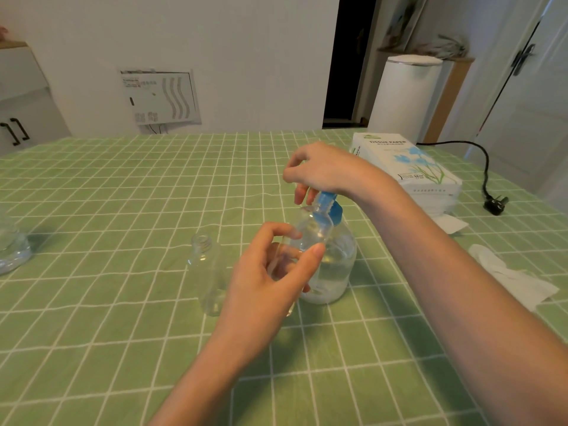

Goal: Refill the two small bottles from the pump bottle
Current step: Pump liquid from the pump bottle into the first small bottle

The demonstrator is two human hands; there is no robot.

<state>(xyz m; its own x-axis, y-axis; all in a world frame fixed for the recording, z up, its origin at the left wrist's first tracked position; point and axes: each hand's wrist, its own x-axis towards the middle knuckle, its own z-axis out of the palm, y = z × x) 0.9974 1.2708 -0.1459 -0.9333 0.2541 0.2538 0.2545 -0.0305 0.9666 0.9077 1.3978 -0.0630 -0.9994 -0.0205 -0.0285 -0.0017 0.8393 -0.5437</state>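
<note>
Gripping small bottle (pixel 318 230); "TISSUE PAPER" pack (pixel 408 167)

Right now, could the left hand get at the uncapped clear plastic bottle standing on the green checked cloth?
Likely yes for reach: the uncapped clear plastic bottle stands right beside the left hand, nothing between. But that grip is full, holding the other small clear bottle at the blue pump head.

You can read one text only: "TISSUE PAPER", in capitals on the top of the white tissue pack (pixel 405 167) at the far right of the worktop (pixel 123 210). Its smaller print and the wall panel (pixel 159 96) labels are too blurred to read.
</note>
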